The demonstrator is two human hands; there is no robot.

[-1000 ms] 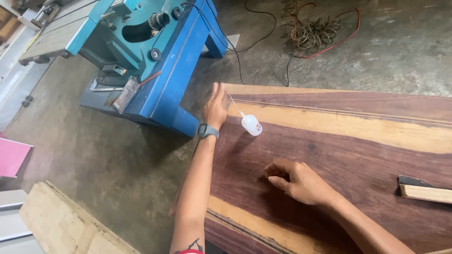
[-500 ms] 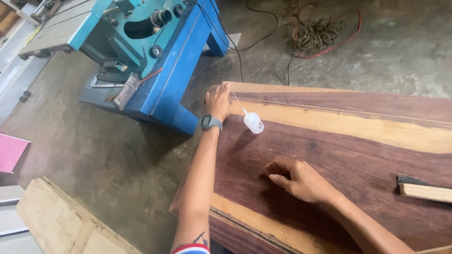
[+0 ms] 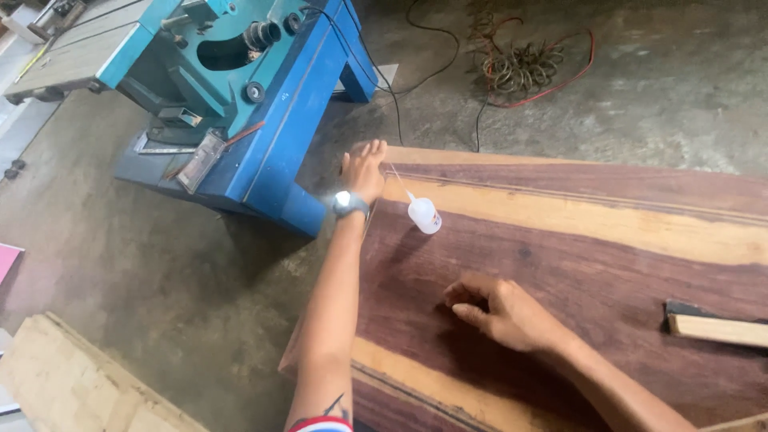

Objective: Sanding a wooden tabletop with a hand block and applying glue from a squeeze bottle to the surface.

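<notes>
The left hand (image 3: 364, 170) lies flat at the slab's (image 3: 576, 272) far corner, the right hand (image 3: 504, 314) rests loosely curled mid-slab, and the small white bottle (image 3: 423, 214) lies untouched just beside the left.

left hand (image 3: 364, 170): sits slightly nearer the corner of the dark reddish wooden slab (image 3: 576, 280) than a second ago, palm flat on its edge
small white squeeze bottle with long nozzle (image 3: 422, 214): now tipped a bit more away from the left hand, nozzle tip at the fingers
right hand (image 3: 500, 312): fingers curl a little tighter on the slab
view: shifted slightly, blue metal machine stand (image 3: 264, 120) sits higher in the picture
</notes>
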